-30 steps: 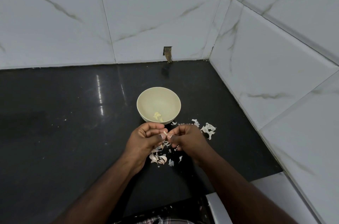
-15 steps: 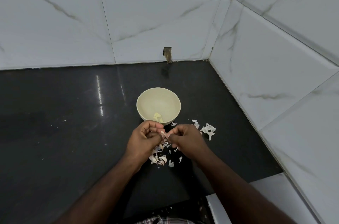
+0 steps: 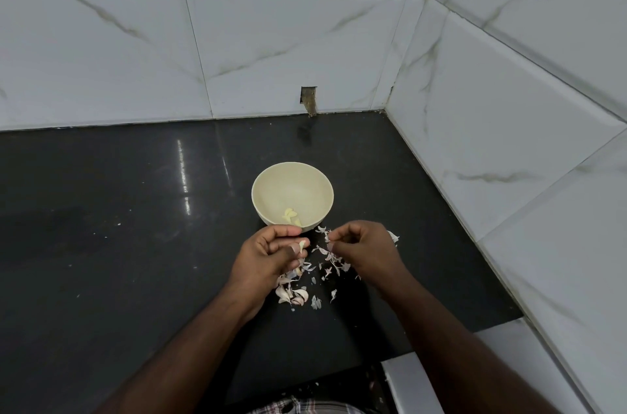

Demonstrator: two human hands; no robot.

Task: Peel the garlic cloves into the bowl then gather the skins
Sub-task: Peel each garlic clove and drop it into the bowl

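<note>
- Left hand [image 3: 269, 254] curls round a garlic clove [image 3: 302, 244], pinching it just below the bowl [image 3: 263, 183].
- Peeled cloves [image 3: 290, 215] sit in that bowl.
- Skins [image 3: 293, 293] litter the dark counter [image 3: 101, 244] under both hands.
- Right hand [image 3: 364, 249] pinches a scrap of skin [image 3: 327, 239], apart from the clove.

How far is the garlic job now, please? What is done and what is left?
Done: a few peeled cloves lie in the bowl. In hand: the left hand pinches a clove; the right hand pinches a bit of skin. Left: loose skins lie scattered on the counter, not yet gathered.
</note>
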